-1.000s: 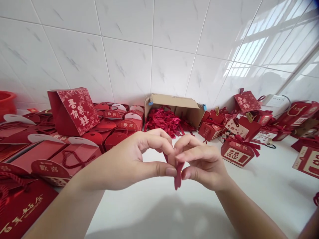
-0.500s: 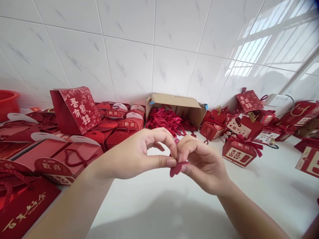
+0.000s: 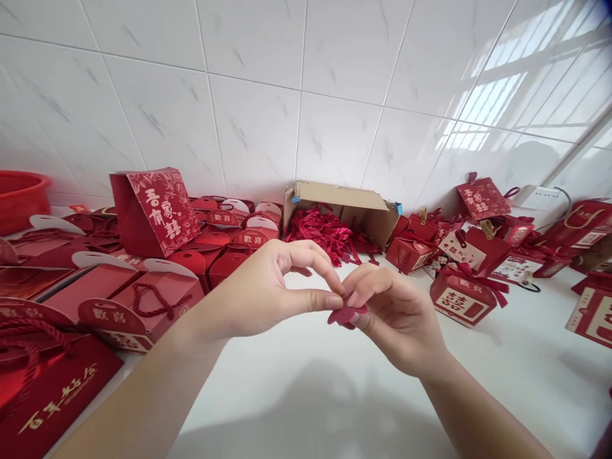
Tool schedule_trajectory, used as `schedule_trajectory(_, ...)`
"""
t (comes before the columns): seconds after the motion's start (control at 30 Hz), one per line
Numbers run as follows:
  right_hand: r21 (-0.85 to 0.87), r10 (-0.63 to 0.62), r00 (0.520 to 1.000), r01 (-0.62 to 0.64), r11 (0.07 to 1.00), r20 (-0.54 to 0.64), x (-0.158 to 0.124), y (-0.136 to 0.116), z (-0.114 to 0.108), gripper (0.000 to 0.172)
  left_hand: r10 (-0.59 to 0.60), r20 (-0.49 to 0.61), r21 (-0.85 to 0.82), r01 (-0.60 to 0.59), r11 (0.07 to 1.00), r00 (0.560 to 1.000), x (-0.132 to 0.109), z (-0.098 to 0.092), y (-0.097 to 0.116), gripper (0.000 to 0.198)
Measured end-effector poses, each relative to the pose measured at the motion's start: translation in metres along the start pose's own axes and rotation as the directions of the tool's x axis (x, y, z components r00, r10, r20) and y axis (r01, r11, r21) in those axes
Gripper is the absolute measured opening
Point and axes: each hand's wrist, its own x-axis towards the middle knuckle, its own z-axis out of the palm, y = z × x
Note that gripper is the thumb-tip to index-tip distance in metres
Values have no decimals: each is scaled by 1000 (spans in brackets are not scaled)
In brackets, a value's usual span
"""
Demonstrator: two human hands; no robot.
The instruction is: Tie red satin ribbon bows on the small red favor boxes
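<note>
A small dark red ribbon piece (image 3: 347, 314) is pinched between both hands above the white counter (image 3: 306, 389). My left hand (image 3: 268, 290) holds it with thumb and forefinger, the other fingers curled. My right hand (image 3: 396, 312) grips the same ribbon from the right, fingers bent over it. Most of the ribbon is hidden by the fingertips. Straight behind the hands, an open cardboard box (image 3: 344, 207) lies on its side with a heap of red ribbons (image 3: 320, 229) spilling out.
Red gift boxes (image 3: 157, 296) with cord handles crowd the left side, with a tall red paper bag (image 3: 155, 210) and a red basin (image 3: 21, 197) behind. More red boxes (image 3: 461, 296) and bags (image 3: 482, 197) line the right. White tiled walls meet in the corner.
The ribbon's loose end, hanging down between the fingers a second ago, has been folded up and now lies flat across the fingertips. Both hands rose slightly and stayed together.
</note>
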Motion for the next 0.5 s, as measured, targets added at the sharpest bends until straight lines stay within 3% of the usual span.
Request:
schedule_trajectory(0.27,-34,20,986,-26,999,-164,-2,2,3,12,65,-133,106,-51,993,989,0,7,3,9)
schedule_trajectory(0.5,-74,-19,973,2,997,-230,-3,3,2,15,169,-271,197,-117,973,948,-1,20,-2,10)
